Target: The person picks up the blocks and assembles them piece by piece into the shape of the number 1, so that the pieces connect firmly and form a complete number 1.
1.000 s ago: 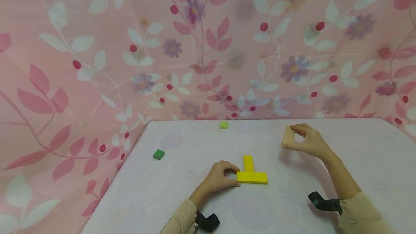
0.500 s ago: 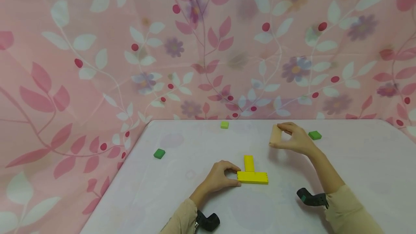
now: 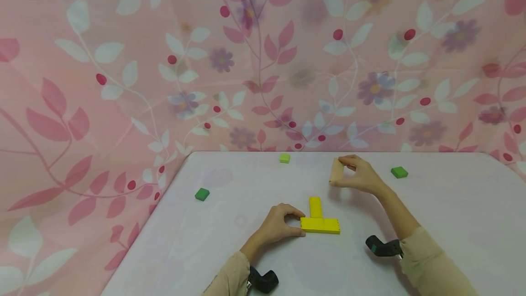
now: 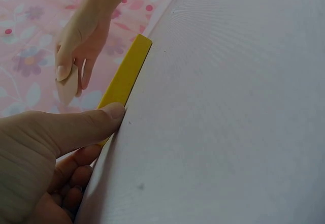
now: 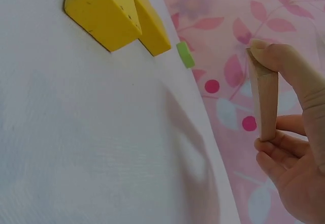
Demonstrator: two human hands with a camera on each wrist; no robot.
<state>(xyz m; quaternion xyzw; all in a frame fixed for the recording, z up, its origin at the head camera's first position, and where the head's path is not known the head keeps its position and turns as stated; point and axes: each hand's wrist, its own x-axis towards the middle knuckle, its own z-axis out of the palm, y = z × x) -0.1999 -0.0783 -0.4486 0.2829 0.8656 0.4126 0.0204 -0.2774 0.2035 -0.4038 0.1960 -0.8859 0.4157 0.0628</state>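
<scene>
Two yellow blocks lie on the table in a T: a crosswise yellow block (image 3: 320, 225) in front, and a second yellow block (image 3: 315, 207) pointing away behind it. My left hand (image 3: 277, 226) pinches the left end of the crosswise block between thumb and fingers. In the left wrist view the thumb (image 4: 112, 111) presses on that yellow block (image 4: 128, 74). Raised above the table, right of the T, my right hand (image 3: 359, 176) pinches a plain wooden block (image 3: 337, 171) by its two ends. The right wrist view shows this wooden block (image 5: 265, 94) apart from the yellow ones.
A light green block (image 3: 285, 158) lies at the back edge of the table (image 3: 246, 259). One green block (image 3: 202, 194) is at the left, another green block (image 3: 399, 172) at the right behind my right hand. A floral curtain (image 3: 263, 58) hangs behind.
My right hand has moved left with the wooden block, toward the T, uncovering the green block at the right. The left hand and yellow blocks have stayed put.
</scene>
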